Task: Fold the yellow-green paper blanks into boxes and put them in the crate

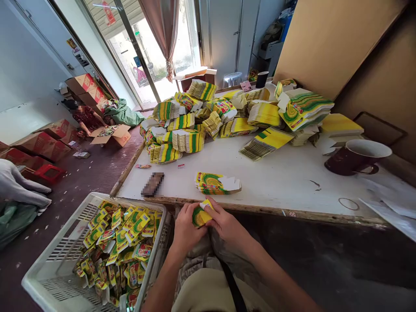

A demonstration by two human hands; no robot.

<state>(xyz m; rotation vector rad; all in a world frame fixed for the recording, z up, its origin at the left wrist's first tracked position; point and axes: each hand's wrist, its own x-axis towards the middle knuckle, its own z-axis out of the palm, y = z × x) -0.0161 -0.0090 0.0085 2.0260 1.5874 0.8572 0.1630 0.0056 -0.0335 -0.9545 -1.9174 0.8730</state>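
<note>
My left hand [188, 229] and my right hand [225, 220] hold one small yellow and green carton [200, 215] between them, over my lap by the table's front edge. The left fingers wrap its left side; the right fingers grip its right side at a white flap. Just beyond my hands, a short stack of flat cartons [212, 183] lies on the white table [273, 186]. Many bundles of flat cartons [188, 141] are heaped farther back. To my left, a white plastic crate [65, 251] holds lots of small cartons [130, 234].
A dark mug [357, 157] stands at the table's right, near plastic sheets. A blurred dark object [152, 184] lies near the left edge. Cardboard panels rise at the right. On the floor at left are red boxes [48, 141], a seated person [86, 119] and another person's legs.
</note>
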